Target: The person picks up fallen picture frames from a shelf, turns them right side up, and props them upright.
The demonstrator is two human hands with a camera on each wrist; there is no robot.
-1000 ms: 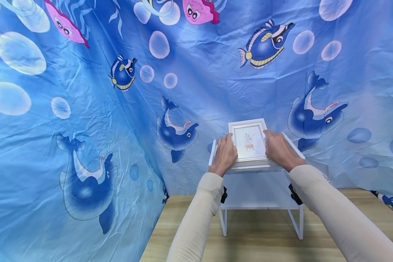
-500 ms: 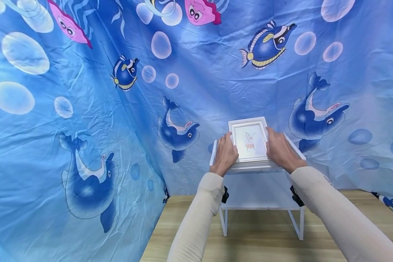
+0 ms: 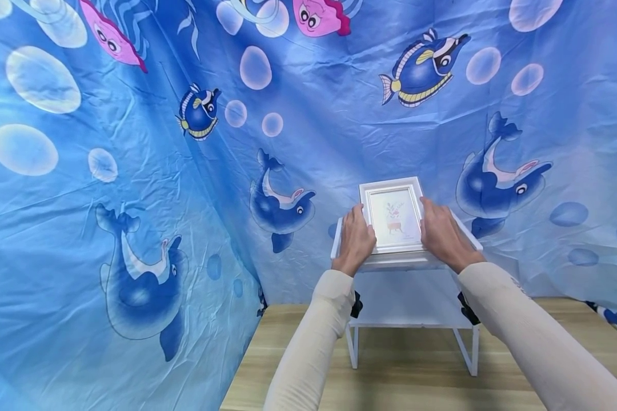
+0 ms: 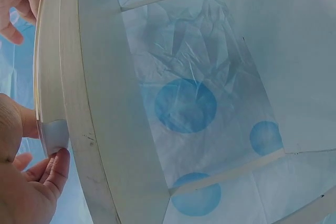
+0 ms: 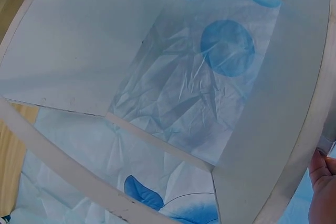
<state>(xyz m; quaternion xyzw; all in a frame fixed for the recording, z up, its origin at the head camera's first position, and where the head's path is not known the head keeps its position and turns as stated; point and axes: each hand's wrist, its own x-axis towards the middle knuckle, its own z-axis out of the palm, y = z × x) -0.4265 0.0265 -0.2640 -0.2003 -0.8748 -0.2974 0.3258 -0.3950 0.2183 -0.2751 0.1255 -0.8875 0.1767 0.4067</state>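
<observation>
Between my two hands is a white picture frame (image 3: pixel 393 220) with a print of a potted plant, above the top of a small white table (image 3: pixel 416 297). My left hand (image 3: pixel 356 238) grips its left side and my right hand (image 3: pixel 444 234) its right side, thumbs toward me. The frame faces me, its far edge tilted up. Whether its near edge touches the tabletop I cannot tell. In the left wrist view, the left hand's fingertips (image 4: pixel 62 169) hold the frame's side beside the tabletop edge. Only part of the right hand (image 5: pixel 323 192) shows in the right wrist view, at the table's edge.
The table has a lower shelf (image 5: pixel 68 35) and thin white metal legs (image 3: pixel 474 351), standing on a wood-look floor (image 3: pixel 406 394). A blue sea-themed cloth (image 3: pixel 339 125) hangs close behind and along the left side.
The frame's far edge has risen a little, so it stands more tilted toward me. Both hands have moved slightly upward with it and keep their grip. The head view has shifted slightly.
</observation>
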